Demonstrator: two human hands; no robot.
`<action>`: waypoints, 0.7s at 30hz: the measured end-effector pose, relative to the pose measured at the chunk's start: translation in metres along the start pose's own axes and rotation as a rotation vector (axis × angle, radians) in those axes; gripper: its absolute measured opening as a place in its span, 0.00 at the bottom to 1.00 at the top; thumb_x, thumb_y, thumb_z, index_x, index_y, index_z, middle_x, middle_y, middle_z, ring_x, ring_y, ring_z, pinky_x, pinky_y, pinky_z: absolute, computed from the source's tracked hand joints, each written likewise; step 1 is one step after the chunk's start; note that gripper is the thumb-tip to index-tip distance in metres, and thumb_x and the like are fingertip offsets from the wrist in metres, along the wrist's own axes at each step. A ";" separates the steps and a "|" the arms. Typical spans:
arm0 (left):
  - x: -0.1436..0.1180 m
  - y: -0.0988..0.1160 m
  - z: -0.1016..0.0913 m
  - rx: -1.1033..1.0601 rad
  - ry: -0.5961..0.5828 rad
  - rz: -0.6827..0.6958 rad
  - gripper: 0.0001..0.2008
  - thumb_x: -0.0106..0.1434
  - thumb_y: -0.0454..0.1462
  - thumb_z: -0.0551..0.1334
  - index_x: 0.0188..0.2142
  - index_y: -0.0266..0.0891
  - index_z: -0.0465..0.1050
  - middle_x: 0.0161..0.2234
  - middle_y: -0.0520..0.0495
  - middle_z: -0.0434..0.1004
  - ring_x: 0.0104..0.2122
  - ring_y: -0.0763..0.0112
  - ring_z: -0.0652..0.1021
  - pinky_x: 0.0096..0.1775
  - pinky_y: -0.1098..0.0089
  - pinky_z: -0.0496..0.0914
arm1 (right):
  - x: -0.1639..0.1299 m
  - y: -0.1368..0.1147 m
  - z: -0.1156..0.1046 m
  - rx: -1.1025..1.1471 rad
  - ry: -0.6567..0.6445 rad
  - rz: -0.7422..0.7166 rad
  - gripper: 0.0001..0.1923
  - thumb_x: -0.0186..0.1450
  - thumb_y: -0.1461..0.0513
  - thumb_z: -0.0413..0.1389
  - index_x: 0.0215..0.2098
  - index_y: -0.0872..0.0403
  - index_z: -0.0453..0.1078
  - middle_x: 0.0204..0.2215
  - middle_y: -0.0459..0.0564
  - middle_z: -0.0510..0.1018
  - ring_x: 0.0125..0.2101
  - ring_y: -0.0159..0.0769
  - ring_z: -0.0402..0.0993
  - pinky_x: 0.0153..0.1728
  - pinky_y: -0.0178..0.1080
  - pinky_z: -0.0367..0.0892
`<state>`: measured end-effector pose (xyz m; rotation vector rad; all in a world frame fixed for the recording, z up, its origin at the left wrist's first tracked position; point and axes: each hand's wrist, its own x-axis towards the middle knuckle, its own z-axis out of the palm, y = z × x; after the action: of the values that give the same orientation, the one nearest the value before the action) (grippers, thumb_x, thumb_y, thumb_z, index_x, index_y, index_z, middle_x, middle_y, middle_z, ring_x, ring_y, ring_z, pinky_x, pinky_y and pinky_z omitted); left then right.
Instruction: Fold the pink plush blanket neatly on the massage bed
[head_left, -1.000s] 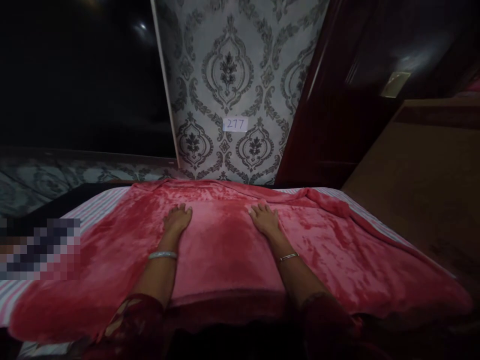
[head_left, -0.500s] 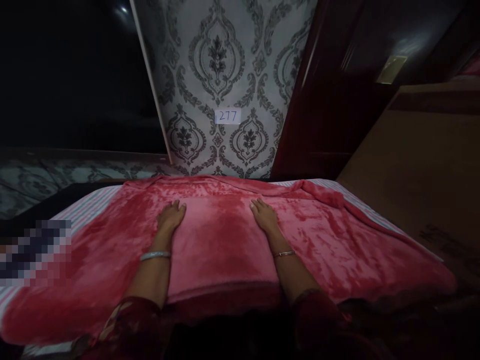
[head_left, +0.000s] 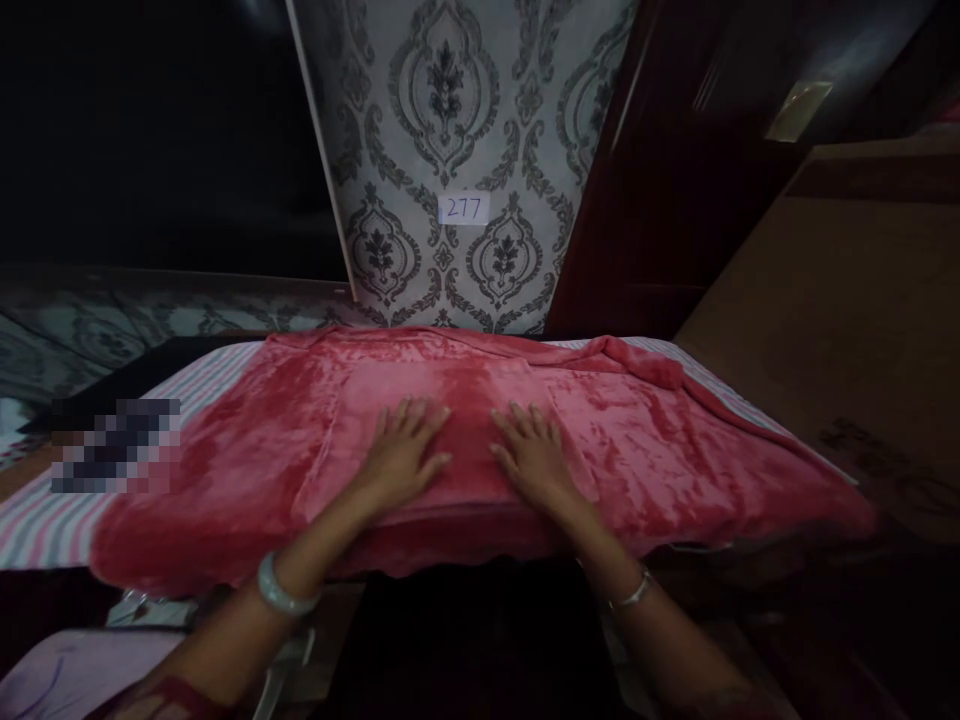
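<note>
- While both our hands rest flat on the plush red velvet blanket [head_left: 465, 440], which lies folded and spread over the striped bed sheet [head_left: 52, 520], the fingers of our left hand [head_left: 405, 455] and right hand [head_left: 529, 455] are splayed apart, gripping nothing.
- We judge the near edge is the weak spot: it hangs over the bed's front, so a push toward us could drag the slippery pile off.
- Pressing unevenly could skew the folded panel under our palms or bunch the loose ridge at the far right corner [head_left: 645, 365].
- Lighting is dim, so we cannot be sure how many layers lie beneath.
- Compared with a second ago, our hands have drawn close together and nearer the front edge; earlier they lay well apart, further up the blanket, and the camera has pulled back.
</note>
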<state>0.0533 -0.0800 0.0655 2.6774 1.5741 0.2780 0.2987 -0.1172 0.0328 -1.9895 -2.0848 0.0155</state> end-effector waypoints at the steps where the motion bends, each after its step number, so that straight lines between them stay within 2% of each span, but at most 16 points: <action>1: -0.012 0.011 0.011 -0.003 -0.025 0.035 0.33 0.68 0.51 0.55 0.70 0.54 0.51 0.73 0.48 0.44 0.71 0.47 0.46 0.67 0.42 0.42 | -0.011 -0.005 0.005 -0.001 -0.006 -0.022 0.30 0.73 0.46 0.42 0.71 0.39 0.51 0.73 0.46 0.49 0.71 0.55 0.39 0.65 0.61 0.42; 3: -0.029 0.023 0.030 0.003 -0.033 0.048 0.33 0.67 0.51 0.56 0.70 0.56 0.52 0.73 0.47 0.45 0.71 0.46 0.46 0.66 0.40 0.41 | -0.024 -0.011 0.013 -0.002 -0.015 -0.030 0.30 0.73 0.46 0.44 0.71 0.38 0.53 0.72 0.45 0.50 0.71 0.55 0.40 0.65 0.61 0.42; 6: -0.034 0.026 0.045 0.021 0.012 0.028 0.32 0.68 0.52 0.54 0.70 0.56 0.53 0.73 0.48 0.45 0.71 0.47 0.46 0.67 0.40 0.41 | -0.028 -0.014 0.018 -0.009 -0.013 -0.014 0.29 0.73 0.48 0.44 0.70 0.38 0.54 0.72 0.44 0.52 0.71 0.52 0.40 0.66 0.59 0.41; 12: -0.034 0.018 0.037 0.038 0.026 0.013 0.31 0.68 0.51 0.53 0.69 0.54 0.55 0.72 0.47 0.49 0.70 0.49 0.51 0.67 0.44 0.43 | -0.026 -0.011 0.011 0.003 -0.015 -0.009 0.29 0.73 0.49 0.44 0.71 0.41 0.54 0.72 0.44 0.52 0.71 0.49 0.42 0.67 0.56 0.42; 17: -0.063 -0.012 0.031 0.163 0.051 -0.182 0.32 0.68 0.50 0.52 0.69 0.45 0.58 0.71 0.42 0.52 0.70 0.53 0.53 0.68 0.46 0.43 | -0.039 0.007 0.009 -0.019 -0.010 0.048 0.28 0.74 0.51 0.43 0.70 0.44 0.55 0.71 0.47 0.53 0.70 0.46 0.44 0.67 0.54 0.41; 21: -0.090 -0.048 0.034 0.170 0.114 -0.278 0.31 0.68 0.48 0.48 0.68 0.45 0.58 0.71 0.45 0.52 0.70 0.57 0.53 0.68 0.48 0.48 | -0.054 0.026 0.014 -0.033 0.053 0.137 0.27 0.74 0.52 0.43 0.69 0.45 0.57 0.71 0.47 0.55 0.70 0.48 0.44 0.66 0.56 0.43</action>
<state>-0.0247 -0.1322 0.0144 2.5522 2.0644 0.3049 0.3231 -0.1662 0.0046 -2.1242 -1.9257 -0.0461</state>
